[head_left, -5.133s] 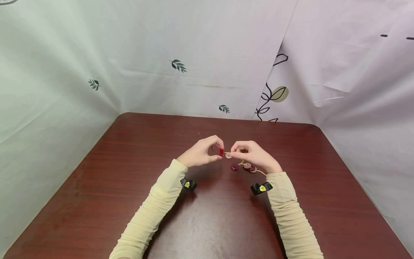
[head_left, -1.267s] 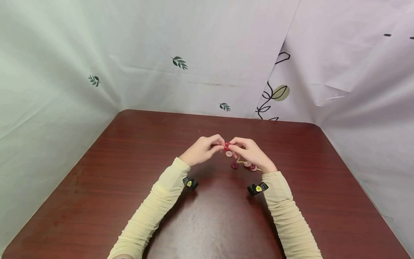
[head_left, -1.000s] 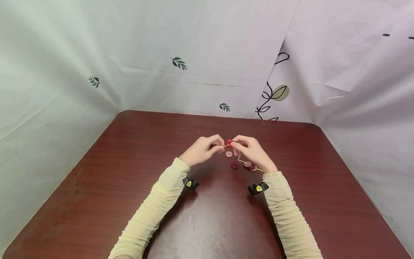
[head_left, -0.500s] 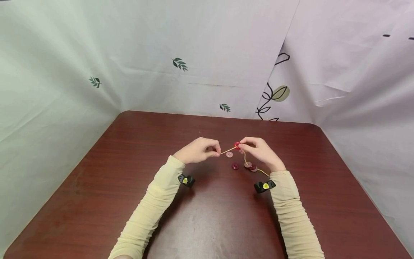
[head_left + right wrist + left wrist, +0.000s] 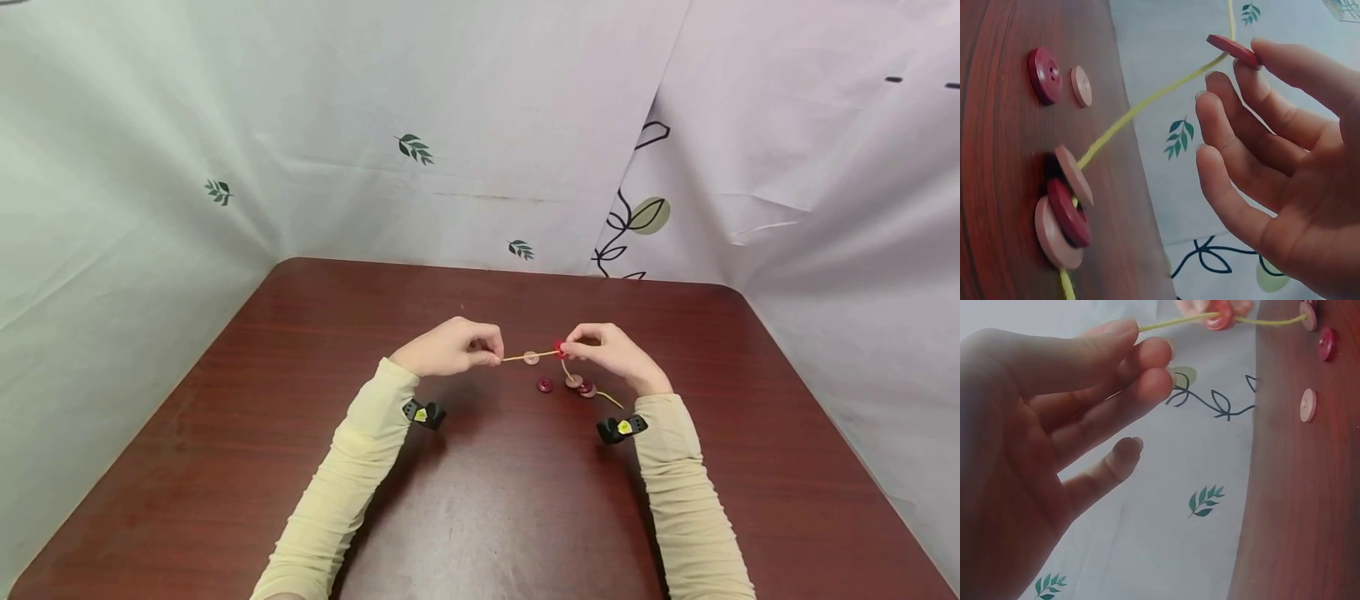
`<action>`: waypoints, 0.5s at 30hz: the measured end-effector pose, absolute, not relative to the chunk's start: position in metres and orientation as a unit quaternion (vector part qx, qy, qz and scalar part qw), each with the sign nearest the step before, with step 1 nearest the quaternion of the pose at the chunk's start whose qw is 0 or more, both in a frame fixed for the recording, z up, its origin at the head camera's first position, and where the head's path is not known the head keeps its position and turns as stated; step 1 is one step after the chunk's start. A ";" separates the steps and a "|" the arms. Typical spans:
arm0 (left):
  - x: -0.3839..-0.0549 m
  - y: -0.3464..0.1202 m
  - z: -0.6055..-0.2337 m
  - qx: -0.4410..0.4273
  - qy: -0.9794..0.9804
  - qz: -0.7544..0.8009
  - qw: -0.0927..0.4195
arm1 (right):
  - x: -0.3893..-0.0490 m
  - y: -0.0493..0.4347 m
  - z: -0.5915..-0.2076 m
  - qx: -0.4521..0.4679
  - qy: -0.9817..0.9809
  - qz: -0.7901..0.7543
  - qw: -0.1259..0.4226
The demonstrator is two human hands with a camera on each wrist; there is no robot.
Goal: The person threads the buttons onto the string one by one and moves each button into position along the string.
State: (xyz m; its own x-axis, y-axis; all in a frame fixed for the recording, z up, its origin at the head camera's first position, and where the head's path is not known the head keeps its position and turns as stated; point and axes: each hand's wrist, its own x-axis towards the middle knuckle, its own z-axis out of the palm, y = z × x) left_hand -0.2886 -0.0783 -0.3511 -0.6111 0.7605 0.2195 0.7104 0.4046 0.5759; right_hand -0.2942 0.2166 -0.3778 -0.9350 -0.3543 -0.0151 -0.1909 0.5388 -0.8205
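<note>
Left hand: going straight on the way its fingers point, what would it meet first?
Probably the red button held by the right hand, along the yellow string. The loose pink button crosses that line in the head view but seems to lie lower, on the table; exact depth is unclear.

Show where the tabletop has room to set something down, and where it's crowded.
Bare, in the head view: the table left of the left sleeve, right of the right sleeve, and between both sleeves, below the loose maroon button. Crowded: the middle, with string, red button, left hand, right hand, loose pink button and three clustered buttons.
</note>
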 end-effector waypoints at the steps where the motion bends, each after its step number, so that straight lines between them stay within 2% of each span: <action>1: -0.289 -0.079 -0.350 0.439 0.837 0.326 0.040 | -0.294 0.217 -0.378 -0.156 0.875 -0.450 0.092; 15: -0.288 -0.085 -0.345 0.433 0.832 0.344 0.046 | -0.298 0.226 -0.387 -0.169 0.898 -0.392 0.106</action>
